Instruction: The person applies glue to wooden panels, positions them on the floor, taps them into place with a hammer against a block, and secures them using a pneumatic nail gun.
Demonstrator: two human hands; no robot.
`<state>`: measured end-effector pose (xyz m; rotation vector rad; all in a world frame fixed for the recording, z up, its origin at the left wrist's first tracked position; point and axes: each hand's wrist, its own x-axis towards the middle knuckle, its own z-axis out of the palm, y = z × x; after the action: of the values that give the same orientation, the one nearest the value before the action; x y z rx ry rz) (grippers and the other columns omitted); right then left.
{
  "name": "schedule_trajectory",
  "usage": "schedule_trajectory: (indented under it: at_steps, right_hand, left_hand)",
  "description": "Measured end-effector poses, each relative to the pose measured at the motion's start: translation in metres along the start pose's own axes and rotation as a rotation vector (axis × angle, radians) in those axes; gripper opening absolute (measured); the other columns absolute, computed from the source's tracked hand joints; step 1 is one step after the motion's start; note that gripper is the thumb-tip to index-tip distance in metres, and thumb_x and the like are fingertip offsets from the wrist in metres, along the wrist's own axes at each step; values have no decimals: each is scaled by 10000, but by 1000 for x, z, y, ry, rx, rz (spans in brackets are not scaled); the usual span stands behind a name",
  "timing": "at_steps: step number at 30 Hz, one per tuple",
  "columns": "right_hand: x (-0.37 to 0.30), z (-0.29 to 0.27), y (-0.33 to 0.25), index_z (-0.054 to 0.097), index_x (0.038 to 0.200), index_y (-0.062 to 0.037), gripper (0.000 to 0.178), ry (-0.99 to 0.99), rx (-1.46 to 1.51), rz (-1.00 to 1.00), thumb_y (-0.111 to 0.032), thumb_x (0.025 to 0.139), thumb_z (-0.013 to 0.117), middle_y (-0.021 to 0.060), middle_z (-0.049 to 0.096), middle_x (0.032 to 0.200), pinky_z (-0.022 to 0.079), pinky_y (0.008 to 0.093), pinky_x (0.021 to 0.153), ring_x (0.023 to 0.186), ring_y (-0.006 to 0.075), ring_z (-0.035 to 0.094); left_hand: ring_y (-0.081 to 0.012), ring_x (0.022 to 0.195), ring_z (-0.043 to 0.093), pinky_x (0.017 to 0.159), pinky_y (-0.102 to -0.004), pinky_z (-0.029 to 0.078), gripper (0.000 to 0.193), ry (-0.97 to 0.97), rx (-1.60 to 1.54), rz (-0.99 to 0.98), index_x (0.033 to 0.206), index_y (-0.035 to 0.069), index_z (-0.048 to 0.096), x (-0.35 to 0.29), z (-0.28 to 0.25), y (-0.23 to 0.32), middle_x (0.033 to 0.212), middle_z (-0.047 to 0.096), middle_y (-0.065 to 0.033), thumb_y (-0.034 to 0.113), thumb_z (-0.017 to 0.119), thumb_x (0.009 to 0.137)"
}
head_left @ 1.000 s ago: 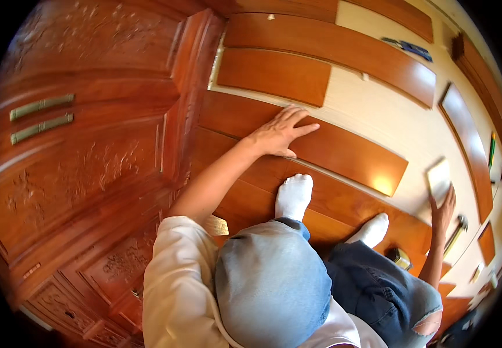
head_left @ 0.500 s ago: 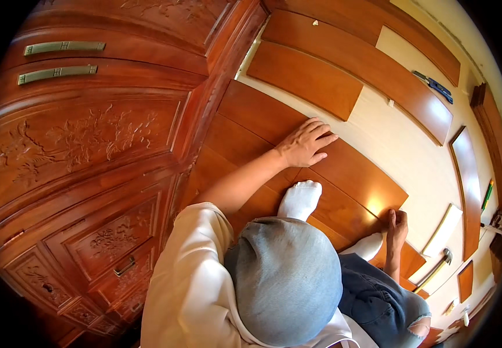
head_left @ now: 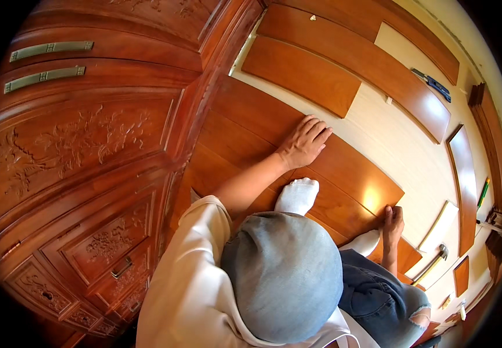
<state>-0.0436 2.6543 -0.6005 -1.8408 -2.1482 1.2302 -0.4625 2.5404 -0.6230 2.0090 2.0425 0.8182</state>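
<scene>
Touching glossy brown wooden plank [head_left: 349, 168]: left hand [head_left: 305, 143], fingers slightly apart.
Right hand [head_left: 393, 226]: grip unclear; left of fingers, carved red-brown wooden cabinet [head_left: 103, 87].

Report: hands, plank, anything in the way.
Left hand on plank, right hand at its right end. Plank flat beside next board. Hammer apart, to the right.

- Floor [head_left: 404, 139]: pale surface, partly covered by planks.
- Fitted planks [head_left: 343, 159]: red-brown, glossy, laid edge to edge.
- Short plank [head_left: 300, 75]: a pale strip of floor between it and the fitted planks.
- Long plank [head_left: 355, 61]: alongside the short plank.
- Narrow plank [head_left: 462, 185]: lying crosswise.
- Utility knife [head_left: 435, 87]: blue, near the long plank.
- White bar [head_left: 438, 227]: beside the narrow plank.
- Hammer [head_left: 429, 269]: yellowish handle.
- Small board [head_left: 462, 276]: brown.
</scene>
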Motion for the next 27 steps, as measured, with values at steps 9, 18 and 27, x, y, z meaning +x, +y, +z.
schedule_trajectory:
  at_steps: [9,18,27]
  right_hand:
    - [-3,1,-2,639,946,-9,352,8,151,90,-342,1060,647,56,614,743,466,316,628,682,136,535]
    - [0,0,4,647,983,10,380,-19,116,90,-364,1049,656,103,638,740,493,327,662,698,166,584]
    - [35,3,-31,657,1246,-26,315,301,-304,-442,-72,943,729,169,633,1253,481,443,1041,1197,367,584]
  left_hand:
    - [-350,1264,513,1186,-540,371,417,49,22,-19,1266,-28,631,-2,8,6,1271,559,-165,90,708,873]
    - [-348,1249,528,1181,-528,379,419,11,9,-21,1280,-11,628,0,7,1,1273,567,-154,113,700,886]
    - [-419,1259,515,1118,-531,419,344,143,124,-293,1259,1,617,-17,-30,-79,1304,560,-193,193,641,975]
